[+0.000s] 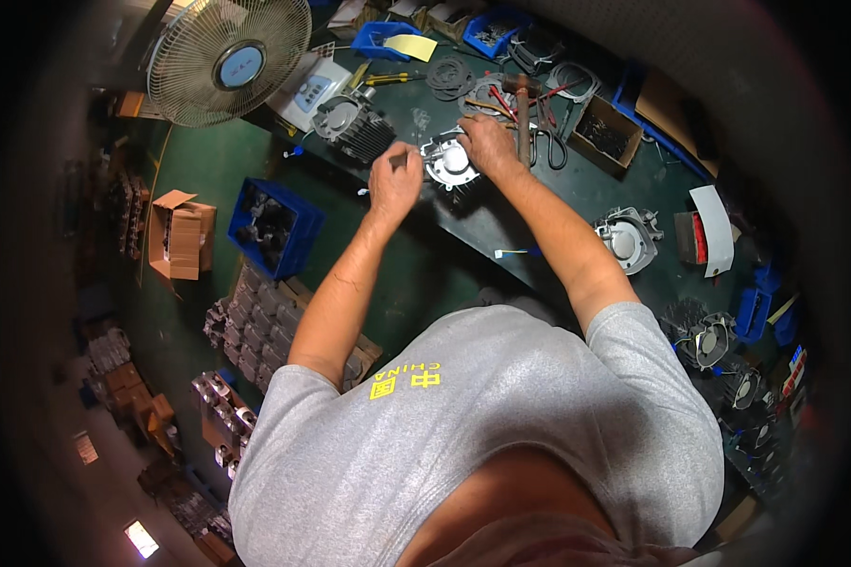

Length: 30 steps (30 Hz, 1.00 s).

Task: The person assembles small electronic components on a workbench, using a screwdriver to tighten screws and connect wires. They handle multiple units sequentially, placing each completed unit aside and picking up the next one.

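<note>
A silver metal motor housing (pixel 451 163) with a bright round centre lies on the dark green bench in front of me. My left hand (pixel 395 184) is closed in a fist at its left side, around something short and dark that I cannot make out. On the other side, my right hand (pixel 492 146) curls its fingers over the housing's far right rim. A finned grey motor (pixel 355 130) stands just left of the housing. Behind my right wrist lies a hammer (pixel 523 113) with a wooden handle, next to black-handled scissors (pixel 548 149).
A fan (pixel 229 61) stands at the far left, beside a white device (pixel 314 94). A cardboard box of small dark parts (pixel 607 132) and another round housing (pixel 626 241) sit on the right. Below the bench's left edge are a blue crate (pixel 274 227) and stacked castings (pixel 255 326).
</note>
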Tool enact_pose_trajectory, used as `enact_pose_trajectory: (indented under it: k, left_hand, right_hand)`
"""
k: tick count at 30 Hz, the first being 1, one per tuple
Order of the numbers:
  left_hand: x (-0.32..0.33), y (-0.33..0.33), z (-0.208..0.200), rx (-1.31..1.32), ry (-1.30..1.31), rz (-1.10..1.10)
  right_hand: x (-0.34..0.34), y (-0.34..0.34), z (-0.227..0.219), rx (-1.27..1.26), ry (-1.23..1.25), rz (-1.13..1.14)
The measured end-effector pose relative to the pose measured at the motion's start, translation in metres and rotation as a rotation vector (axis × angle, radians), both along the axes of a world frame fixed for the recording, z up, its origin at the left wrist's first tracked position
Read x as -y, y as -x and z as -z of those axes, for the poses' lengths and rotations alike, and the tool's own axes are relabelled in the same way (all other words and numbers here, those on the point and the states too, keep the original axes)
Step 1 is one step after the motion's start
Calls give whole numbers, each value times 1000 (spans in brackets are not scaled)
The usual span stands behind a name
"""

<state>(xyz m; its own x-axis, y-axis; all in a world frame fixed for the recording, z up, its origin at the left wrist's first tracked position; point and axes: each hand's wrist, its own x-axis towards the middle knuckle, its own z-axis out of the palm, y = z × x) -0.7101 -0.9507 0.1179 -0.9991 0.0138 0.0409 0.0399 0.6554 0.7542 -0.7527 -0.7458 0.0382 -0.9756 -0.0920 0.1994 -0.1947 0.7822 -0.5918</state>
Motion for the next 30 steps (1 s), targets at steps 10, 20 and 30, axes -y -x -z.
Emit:
enact_pose_trajectory:
  k: [10,20,30]
  left_hand:
    - [-5,100,-15,365,230,138]
    - [-21,-10,9,-91,72,-22]
    - [-26,-59,35,-360,75,78]
  right_hand:
    - [-1,1,-3,13,-23,-9]
    - [3,-1,-2,21,-33,5]
    - [2,3,0,8,-19,9]
